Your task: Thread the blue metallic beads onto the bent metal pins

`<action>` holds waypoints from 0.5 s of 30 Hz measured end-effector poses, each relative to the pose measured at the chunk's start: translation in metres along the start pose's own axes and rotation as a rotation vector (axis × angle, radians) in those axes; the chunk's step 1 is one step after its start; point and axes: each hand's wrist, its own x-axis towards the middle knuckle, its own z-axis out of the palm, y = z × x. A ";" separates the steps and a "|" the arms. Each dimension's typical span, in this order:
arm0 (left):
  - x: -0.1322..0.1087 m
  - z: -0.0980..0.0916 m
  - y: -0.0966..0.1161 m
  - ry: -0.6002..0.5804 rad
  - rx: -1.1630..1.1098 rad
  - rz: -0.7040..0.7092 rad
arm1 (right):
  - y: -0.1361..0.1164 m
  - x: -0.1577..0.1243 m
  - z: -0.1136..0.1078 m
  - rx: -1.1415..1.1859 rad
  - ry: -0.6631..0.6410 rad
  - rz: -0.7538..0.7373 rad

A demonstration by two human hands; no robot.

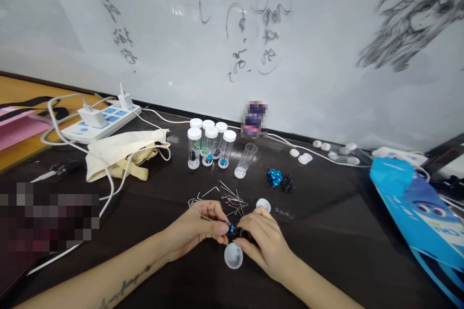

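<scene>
My left hand (208, 224) pinches a small blue metal part (231, 229) between thumb and fingertips. A thin rod (207, 217) runs along those fingers. Facing it, my right hand (263, 239) has its fingers closed on a small black part (239, 232) that meets the blue one; its exact kind is too small to tell. Just below the fingertips stands a small white cup (233, 256) with tiny dark bits inside. Another white cap (263, 204) lies behind my right hand. Beyond my hands are thin metal rods with looped ends (235, 203) and bent hex keys (212, 190).
Several capped transparent tubes (210, 147) with coloured parts stand at the back, beside an uncapped tube (246, 160). Blue parts (274, 177) and black parts (287, 184) lie in piles. A power strip (105, 123), cloth bag (123, 154) and blue bag (416, 207) flank the table.
</scene>
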 end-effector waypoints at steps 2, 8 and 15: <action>0.000 0.000 0.000 0.010 -0.013 0.006 | 0.001 -0.001 0.001 0.000 0.022 -0.008; 0.000 0.000 0.000 -0.006 0.012 0.001 | 0.001 -0.002 0.001 -0.011 0.009 -0.011; 0.001 0.000 0.000 -0.001 -0.014 0.008 | 0.002 -0.002 0.002 -0.009 0.032 -0.014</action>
